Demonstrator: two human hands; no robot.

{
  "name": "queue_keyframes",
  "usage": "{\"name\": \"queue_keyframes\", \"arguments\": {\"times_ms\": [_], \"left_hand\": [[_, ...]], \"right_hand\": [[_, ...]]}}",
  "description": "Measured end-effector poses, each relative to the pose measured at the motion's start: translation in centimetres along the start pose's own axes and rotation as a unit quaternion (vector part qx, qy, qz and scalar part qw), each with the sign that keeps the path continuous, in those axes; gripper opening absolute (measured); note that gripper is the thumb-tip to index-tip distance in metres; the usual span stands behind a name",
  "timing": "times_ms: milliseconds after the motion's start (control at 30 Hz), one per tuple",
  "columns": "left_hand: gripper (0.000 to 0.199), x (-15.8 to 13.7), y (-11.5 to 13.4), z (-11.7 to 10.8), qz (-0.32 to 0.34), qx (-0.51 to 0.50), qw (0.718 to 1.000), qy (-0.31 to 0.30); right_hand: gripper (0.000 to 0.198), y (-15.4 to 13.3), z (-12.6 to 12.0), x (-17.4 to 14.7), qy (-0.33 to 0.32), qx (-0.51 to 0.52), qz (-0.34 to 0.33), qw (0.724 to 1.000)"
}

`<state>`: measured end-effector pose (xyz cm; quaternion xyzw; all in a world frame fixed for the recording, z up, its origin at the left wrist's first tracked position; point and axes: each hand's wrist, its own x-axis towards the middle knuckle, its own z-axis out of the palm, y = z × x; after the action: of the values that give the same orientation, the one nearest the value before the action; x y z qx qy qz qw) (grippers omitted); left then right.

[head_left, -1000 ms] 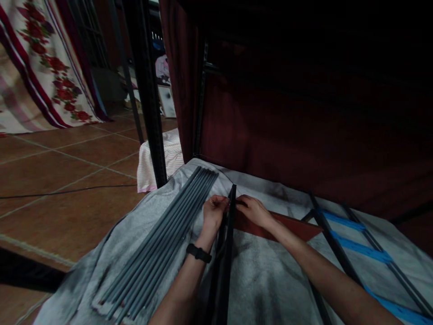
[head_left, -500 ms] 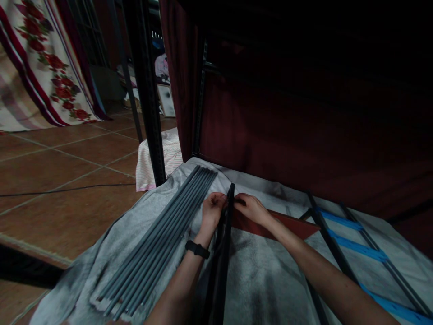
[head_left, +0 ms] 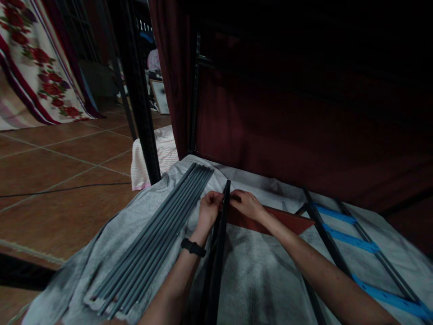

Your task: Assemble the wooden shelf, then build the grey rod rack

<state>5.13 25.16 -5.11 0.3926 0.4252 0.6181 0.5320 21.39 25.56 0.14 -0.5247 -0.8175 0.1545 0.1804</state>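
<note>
A black metal bar [head_left: 219, 262] stands on edge between my hands, running away from me. From its left side, my left hand [head_left: 209, 208] pinches close to the far end; whatever small thing sits in those fingers is too small to make out. On the opposite side, my right hand [head_left: 248, 205] has its fingers curled in against the bar near the same spot, with the fingertips partly hidden. Under my right hand and forearm lies a reddish-brown triangular panel [head_left: 291, 220], which reaches the bar. My left wrist wears a black band [head_left: 193, 247].
Several grey tubes [head_left: 154, 239] lie side by side on the grey blanket [head_left: 260, 275]. Black bars with blue strips [head_left: 353, 238] lie to the right. A black upright post [head_left: 144, 113] rises at the blanket's left edge, and a dark red curtain [head_left: 270, 131] hangs behind.
The whole view has shifted slightly, so everything appears a little further left. Both hands stay at the bar's far end with nearly the same finger positions.
</note>
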Motion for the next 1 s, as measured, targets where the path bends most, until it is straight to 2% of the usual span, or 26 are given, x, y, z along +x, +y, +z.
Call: {"name": "queue_keyframes", "arguments": {"times_ms": [67, 133, 200, 300, 400, 467, 533, 600, 667, 733, 800, 867, 933, 1000], "left_hand": [[0.012, 0.03, 0.01, 0.04, 0.021, 0.002, 0.999, -0.034], [0.025, 0.00, 0.06, 0.03, 0.010, -0.036, 0.998, -0.048], [0.028, -0.03, 0.03, 0.00, -0.012, -0.057, 0.998, -0.019], [0.017, 0.00, -0.07, -0.01, -0.007, -0.006, 1.000, 0.016], [0.008, -0.02, 0.01, 0.01, 0.019, 0.000, 1.000, -0.022], [0.021, -0.06, 0.04, 0.03, 0.009, -0.046, 0.998, -0.034], [0.025, -0.04, -0.07, 0.04, -0.010, -0.062, 0.998, -0.017], [0.017, 0.03, -0.23, 0.04, -0.015, -0.026, 1.000, -0.003], [0.012, 0.09, -0.27, 0.00, 0.003, 0.015, 1.000, -0.011], [0.009, 0.08, -0.14, -0.09, 0.023, 0.007, 0.999, -0.024], [0.021, 0.00, -0.05, -0.18, 0.016, -0.037, 0.999, -0.017], [0.024, -0.05, -0.17, -0.19, -0.014, -0.057, 0.998, -0.008], [0.023, -0.03, -0.42, -0.12, -0.028, -0.035, 0.999, -0.017], [0.024, 0.09, -0.51, -0.10, -0.009, -0.011, 1.000, -0.026]], "right_hand": [[0.021, 0.08, 0.10, -0.01, 0.001, -0.001, -0.001, 1.000], [0.021, 0.15, 0.17, 0.01, -0.002, -0.001, -0.003, 1.000], [0.021, 0.18, 0.16, 0.03, -0.005, 0.001, -0.003, 1.000], [0.020, 0.11, 0.03, 0.07, -0.009, -0.004, 0.002, 1.000], [0.019, 0.03, -0.05, 0.11, -0.012, -0.015, 0.007, 1.000], [0.020, 0.03, -0.03, 0.13, -0.016, -0.011, 0.007, 1.000], [0.020, 0.04, 0.03, 0.14, -0.016, -0.006, 0.006, 1.000], [0.020, 0.02, 0.05, 0.12, -0.011, -0.010, 0.007, 1.000], [0.019, -0.06, 0.00, 0.08, -0.009, -0.021, 0.009, 1.000], [0.018, -0.17, -0.07, 0.05, -0.016, -0.033, 0.008, 0.999], [0.018, -0.27, -0.10, 0.06, -0.026, -0.046, 0.006, 0.999], [0.017, -0.31, -0.06, 0.13, -0.036, -0.055, 0.003, 0.998], [0.021, -0.27, -0.12, 0.18, -0.046, -0.058, -0.004, 0.997], [0.034, -0.13, -0.62, 0.05, -0.055, -0.060, -0.021, 0.996]]}}
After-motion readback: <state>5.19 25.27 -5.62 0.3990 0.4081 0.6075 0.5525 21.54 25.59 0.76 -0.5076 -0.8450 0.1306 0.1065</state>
